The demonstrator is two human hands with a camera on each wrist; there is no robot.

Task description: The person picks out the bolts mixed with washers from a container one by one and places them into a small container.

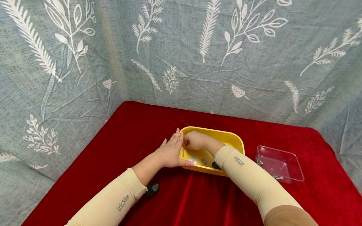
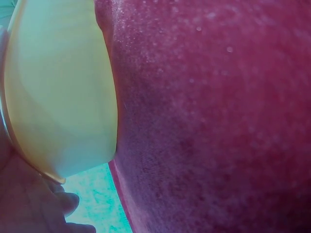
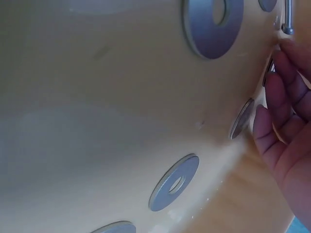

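Observation:
A yellow plastic bin (image 1: 217, 131) stands on the red cloth. My left hand (image 1: 169, 153) holds its left end, thumb over the front rim and fingers along the end wall. In the left wrist view, the bin's outer wall (image 2: 60, 92) shows beside that hand (image 2: 29, 194). My right hand (image 1: 195, 140) reaches inside with bent fingers at the left end. Flat metal washers (image 1: 193, 160) and a bolt (image 1: 183, 152) lie near it. In the right wrist view, the right hand's fingers (image 3: 278, 92) touch a washer (image 3: 268, 72), partly hidden; whether they pinch it is unclear.
A clear plastic box (image 1: 280, 163) with some metal pieces stands right of the bin. A black object (image 1: 152, 189) lies by the left forearm, and another dark one (image 1: 216, 165) sits inside the bin. Patterned curtains (image 1: 198, 78) hang behind the table.

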